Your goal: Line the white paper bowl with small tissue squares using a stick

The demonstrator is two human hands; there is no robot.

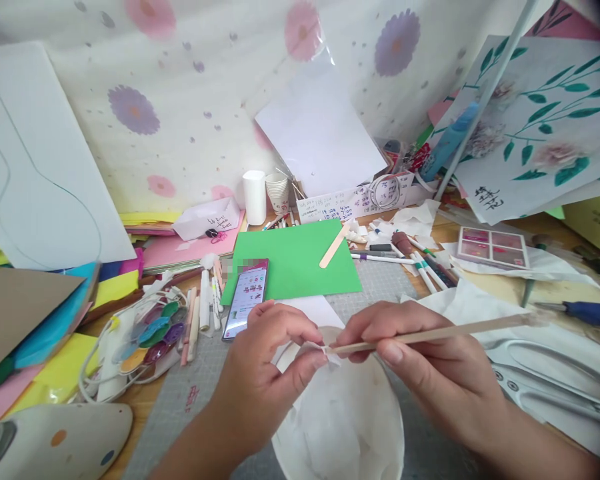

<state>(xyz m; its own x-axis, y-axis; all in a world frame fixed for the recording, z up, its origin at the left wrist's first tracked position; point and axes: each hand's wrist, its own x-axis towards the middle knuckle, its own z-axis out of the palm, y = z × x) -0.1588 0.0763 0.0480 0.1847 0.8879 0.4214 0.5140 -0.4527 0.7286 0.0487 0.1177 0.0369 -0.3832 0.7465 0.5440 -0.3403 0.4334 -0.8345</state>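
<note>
My left hand (275, 363) pinches a small scrap of thin white paper (334, 359) between thumb and fingertips. My right hand (420, 360) is closed around a slim wooden stick (455, 331), held nearly level. The stick's left tip meets the scrap, and its right end looks pale and frayed. Below both hands is a white bowl-shaped piece (340, 427), wrinkled inside as if lined with thin paper; the hands cover part of its far rim. A grey cutting mat (180, 400) lies underneath.
Beyond the hands, a phone (247, 300) rests on green paper (290, 257) beside a flat wooden stick (334, 245). Large scissors (555, 380) and a blue-handled tool (590, 312) lie right. Left are a paint palette (157, 333), cables and coloured paper. Markers (425, 270) lie behind.
</note>
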